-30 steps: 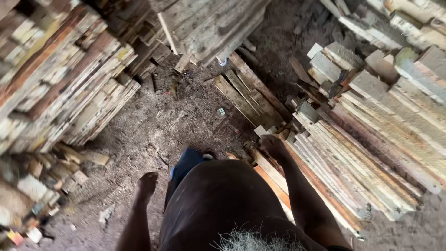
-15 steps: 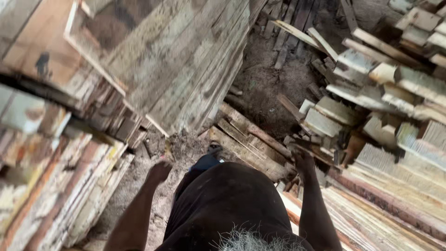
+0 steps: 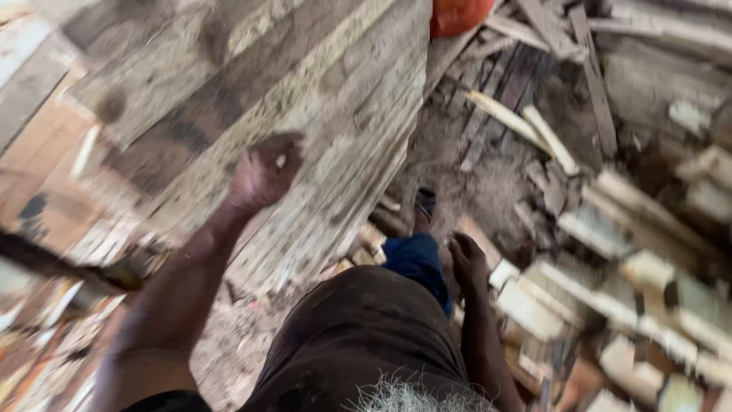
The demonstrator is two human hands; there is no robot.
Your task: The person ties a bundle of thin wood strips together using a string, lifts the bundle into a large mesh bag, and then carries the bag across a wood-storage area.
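My left hand is raised in front of a tall stack of weathered wooden planks on the left, fingers loosely curled, holding nothing; whether it touches the boards is unclear. Down at my side, my right hand hangs with fingers curled and empty, close to the ends of cut wood blocks on the right. Below the camera I see my dark shirt, a blue trouser leg and one sandalled foot stepping forward on the dirt.
Stacks of sawn timber line the right side, and loose laths lie on the dirt path ahead. An orange object shows at the top edge. More plank ends fill the lower left.
The view has swung forward and closer to the left plank stack. My left hand has risen from beside my hip up to the boards. My right hand stays low at my side.
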